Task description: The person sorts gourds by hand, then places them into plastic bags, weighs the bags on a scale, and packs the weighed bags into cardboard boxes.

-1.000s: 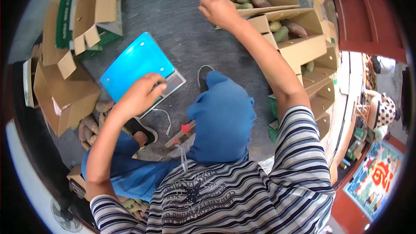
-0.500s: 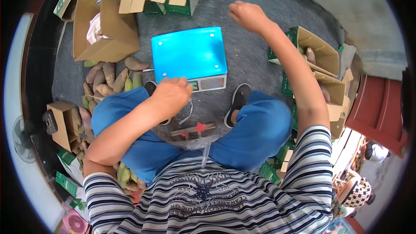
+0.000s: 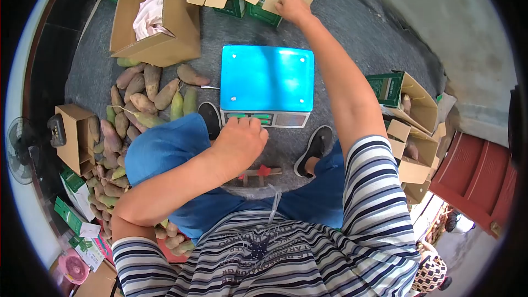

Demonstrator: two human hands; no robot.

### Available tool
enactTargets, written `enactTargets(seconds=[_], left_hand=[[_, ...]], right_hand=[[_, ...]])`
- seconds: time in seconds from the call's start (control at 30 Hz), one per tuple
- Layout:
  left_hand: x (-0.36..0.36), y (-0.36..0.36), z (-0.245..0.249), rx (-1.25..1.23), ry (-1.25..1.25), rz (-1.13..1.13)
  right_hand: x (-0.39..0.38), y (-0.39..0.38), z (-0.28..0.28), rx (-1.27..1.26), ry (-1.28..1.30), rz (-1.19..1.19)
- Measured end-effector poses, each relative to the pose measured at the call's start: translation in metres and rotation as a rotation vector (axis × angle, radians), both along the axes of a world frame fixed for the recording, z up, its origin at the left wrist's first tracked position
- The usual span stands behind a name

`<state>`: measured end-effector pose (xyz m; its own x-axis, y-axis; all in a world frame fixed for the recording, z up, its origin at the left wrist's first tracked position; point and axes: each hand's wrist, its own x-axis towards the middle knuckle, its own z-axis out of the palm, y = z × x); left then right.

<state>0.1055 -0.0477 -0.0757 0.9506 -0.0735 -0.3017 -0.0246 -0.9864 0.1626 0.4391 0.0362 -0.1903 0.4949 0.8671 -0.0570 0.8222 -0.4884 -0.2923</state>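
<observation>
In the head view, my left hand (image 3: 240,142) is bent with its fingers curled together at the front of a digital scale (image 3: 268,80) with a blue top, just below its green display. Whatever the fingers may hold is hidden. My right arm stretches forward beyond the scale. At its end, my right hand (image 3: 293,7) has its fingers over the flap edge of an open green cardboard box (image 3: 267,14) and appears to grip it. Nothing lies on the scale's blue top.
Sweet potatoes (image 3: 143,99) are heaped on the floor at the left. Beside them stands a large brown carton (image 3: 184,41) holding pink cloth (image 3: 149,17). More open boxes (image 3: 385,91) with produce stand at the right. A low wooden stool (image 3: 258,172) sits between my legs.
My right hand has moved from open space onto the green box's flap. My left hand has drawn back slightly from the scale's panel. The whole view has shifted.
</observation>
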Motion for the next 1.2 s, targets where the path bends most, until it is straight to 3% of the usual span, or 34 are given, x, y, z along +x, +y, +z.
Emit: enactTargets(seconds=[0.1, 0.3, 0.4, 0.6, 0.8, 0.9, 0.97, 1.2], left_hand=[[-0.005, 0.004, 0.001, -0.013, -0.044, 0.026], [-0.009, 0.003, 0.001, -0.033, -0.045, 0.027], [-0.009, 0.003, -0.001, -0.046, -0.071, 0.026], [-0.005, 0.006, 0.003, -0.026, -0.140, 0.016], [0.002, 0.000, 0.001, -0.036, -0.116, 0.016], [0.007, -0.007, 0.000, -0.078, -0.148, 0.022], [0.009, -0.010, -0.006, -0.093, -0.316, 0.018], [0.009, -0.014, -0.017, -0.031, 0.103, 0.000]], right_hand=[[0.006, 0.004, -0.019, -0.172, -0.079, -0.011], [0.013, -0.008, -0.028, -0.414, -0.289, 0.210], [0.014, -0.019, -0.024, -0.330, -0.403, 0.282], [0.059, -0.041, 0.029, -0.045, -0.501, 0.077], [0.001, -0.085, 0.153, -0.051, -0.421, 0.066], [-0.064, -0.105, 0.199, 0.118, -0.339, 0.288], [-0.099, -0.106, 0.196, 0.069, -0.251, 0.356], [-0.193, -0.073, 0.124, -0.074, 0.133, 0.328]])
